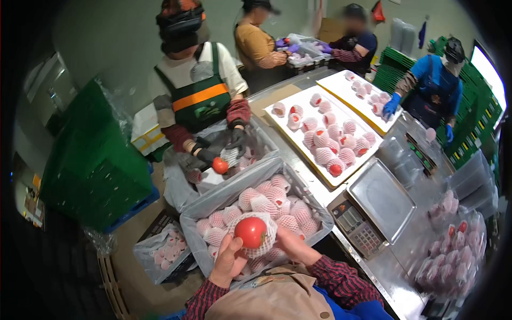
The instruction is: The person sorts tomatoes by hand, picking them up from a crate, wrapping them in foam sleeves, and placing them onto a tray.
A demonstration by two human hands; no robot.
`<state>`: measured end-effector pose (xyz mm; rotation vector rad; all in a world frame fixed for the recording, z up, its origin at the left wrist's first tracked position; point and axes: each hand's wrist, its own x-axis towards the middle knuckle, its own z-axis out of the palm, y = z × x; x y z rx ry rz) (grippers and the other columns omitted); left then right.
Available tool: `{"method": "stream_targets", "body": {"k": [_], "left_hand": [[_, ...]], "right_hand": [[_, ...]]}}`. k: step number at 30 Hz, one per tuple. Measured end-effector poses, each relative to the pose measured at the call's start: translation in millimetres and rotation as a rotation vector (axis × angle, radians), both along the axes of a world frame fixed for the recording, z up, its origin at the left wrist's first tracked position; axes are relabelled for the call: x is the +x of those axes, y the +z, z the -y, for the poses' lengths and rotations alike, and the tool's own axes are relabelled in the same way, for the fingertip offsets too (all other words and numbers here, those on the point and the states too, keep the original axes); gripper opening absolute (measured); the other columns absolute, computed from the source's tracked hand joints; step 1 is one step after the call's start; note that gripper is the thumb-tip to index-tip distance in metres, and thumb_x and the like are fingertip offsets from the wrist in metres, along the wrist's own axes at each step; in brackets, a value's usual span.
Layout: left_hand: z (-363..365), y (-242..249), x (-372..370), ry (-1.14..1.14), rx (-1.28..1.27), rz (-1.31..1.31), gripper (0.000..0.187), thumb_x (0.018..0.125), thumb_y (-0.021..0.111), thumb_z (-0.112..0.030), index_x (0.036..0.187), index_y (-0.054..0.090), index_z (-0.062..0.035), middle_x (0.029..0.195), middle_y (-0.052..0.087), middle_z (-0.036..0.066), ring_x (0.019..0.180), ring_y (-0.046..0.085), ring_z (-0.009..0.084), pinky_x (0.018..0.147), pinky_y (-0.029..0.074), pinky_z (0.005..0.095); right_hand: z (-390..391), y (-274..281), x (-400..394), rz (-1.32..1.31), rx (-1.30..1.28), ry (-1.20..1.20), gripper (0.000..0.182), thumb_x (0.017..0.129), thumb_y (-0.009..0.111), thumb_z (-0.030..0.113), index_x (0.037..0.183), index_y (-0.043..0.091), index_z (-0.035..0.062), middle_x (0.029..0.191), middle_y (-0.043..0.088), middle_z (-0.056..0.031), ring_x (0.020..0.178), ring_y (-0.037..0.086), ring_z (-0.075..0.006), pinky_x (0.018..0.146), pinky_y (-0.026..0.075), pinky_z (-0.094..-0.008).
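Head camera: the left hand (228, 261) and right hand (290, 246) are both clasped around a red tomato (250, 232) half-sleeved in a white foam net (263, 240), held just above a lined crate (314, 200) of netted fruit. With the net only partway on, the smooth tomato could slip free and bruise on those below. Opposite, a co-worker's gloved hands (213, 152) hold another tomato beside the worktop (384, 266) and its scale (381, 197).

We identify a fruit-packing facility: a stainless steel digital weighing scale (380, 198), white flat trays (320, 133) of foam-netted red fruit, stacked green plastic crates (93, 160), and aproned, gloved co-workers (198, 90).
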<state>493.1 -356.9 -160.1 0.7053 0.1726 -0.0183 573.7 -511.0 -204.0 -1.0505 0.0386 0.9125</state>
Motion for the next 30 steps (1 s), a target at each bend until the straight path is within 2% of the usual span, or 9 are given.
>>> {"method": "stream_targets", "body": {"k": [2,6,10,12,14,16,19,21,30], "left_hand": [[-2,-3,-10,-0.069,0.074,-0.025,0.071,0.089,0.078,-0.035,0.143,0.048,0.0008,0.137,0.06,0.014,0.125,0.059,0.0259,0.109,0.047,0.0432],[-5,2,-6,-0.069,0.099,-0.022,0.073,0.085,0.081,-0.033,0.142,0.048,-0.0004,0.133,0.06,0.013,0.121,0.061,0.0264,0.106,0.05,0.0432],[8,14,2,0.068,0.373,-0.092,0.079,0.082,0.085,-0.025,0.145,0.045,-0.0008,0.135,0.057,0.012,0.123,0.06,0.0244,0.107,0.049,0.0402],[13,9,8,0.271,0.998,0.114,0.073,0.082,0.079,-0.014,0.144,0.045,0.002,0.133,0.056,0.013,0.122,0.058,0.0254,0.105,0.047,0.0381],[22,12,12,0.339,1.059,0.091,0.073,0.077,0.081,-0.014,0.14,0.049,0.0019,0.13,0.054,0.012,0.122,0.055,0.0262,0.107,0.043,0.0379],[26,11,16,0.507,1.025,0.129,0.073,0.069,0.082,-0.011,0.134,0.052,0.0025,0.125,0.054,0.011,0.121,0.054,0.0262,0.107,0.042,0.0395],[42,20,26,0.521,1.286,0.216,0.073,0.063,0.084,-0.007,0.13,0.056,-0.0007,0.124,0.054,0.014,0.119,0.055,0.0318,0.107,0.043,0.0416],[59,28,37,0.441,1.582,0.292,0.072,0.062,0.082,-0.001,0.131,0.059,-0.004,0.131,0.055,0.019,0.122,0.056,0.0384,0.106,0.045,0.0439],[23,-43,67,0.359,1.484,-0.164,0.056,0.086,0.075,-0.008,0.138,0.056,-0.0032,0.131,0.058,0.018,0.123,0.058,0.0304,0.098,0.051,0.0378]], "right_hand": [[-2,4,-4,-0.238,0.393,-0.003,0.043,0.106,0.053,0.034,0.134,0.061,0.0028,0.122,0.069,-0.0076,0.11,0.064,-0.017,0.1,0.049,-0.0317],[15,9,16,-0.022,0.365,-0.07,0.03,0.103,0.061,0.025,0.124,0.064,0.0038,0.111,0.07,-0.0036,0.101,0.064,-0.0143,0.092,0.05,-0.0286],[29,57,13,0.73,-0.066,-0.241,0.013,0.097,0.07,0.013,0.098,0.061,0.0035,0.085,0.061,0.0026,0.073,0.058,-0.0115,0.067,0.048,-0.0278],[30,62,13,1.42,-0.064,-0.138,0.016,0.099,0.068,0.015,0.098,0.06,0.0012,0.08,0.058,0.002,0.068,0.055,-0.0082,0.06,0.047,-0.03],[36,64,16,1.345,-0.008,-0.1,0.018,0.101,0.067,0.017,0.098,0.06,0.0005,0.081,0.059,0.001,0.069,0.056,-0.0081,0.06,0.048,-0.0293],[42,51,23,0.505,0.253,-0.067,0.02,0.104,0.063,0.02,0.101,0.061,0.0,0.083,0.061,0.0001,0.068,0.058,-0.0099,0.062,0.049,-0.0273],[49,32,36,0.231,0.219,0.021,0.035,0.106,0.059,0.025,0.133,0.054,0.0023,0.11,0.064,-0.0055,0.094,0.061,-0.0121,0.082,0.051,-0.0291],[39,25,32,0.082,0.43,0.018,0.071,0.1,0.067,0.034,0.154,0.035,0.0015,0.135,0.056,-0.0109,0.125,0.053,-0.016,0.105,0.044,-0.0321],[150,-33,266,1.116,-0.659,-0.546,0.078,0.08,0.083,0.023,0.143,0.045,-0.0023,0.128,0.058,-0.0227,0.118,0.061,-0.0332,0.103,0.048,-0.0417]]}}
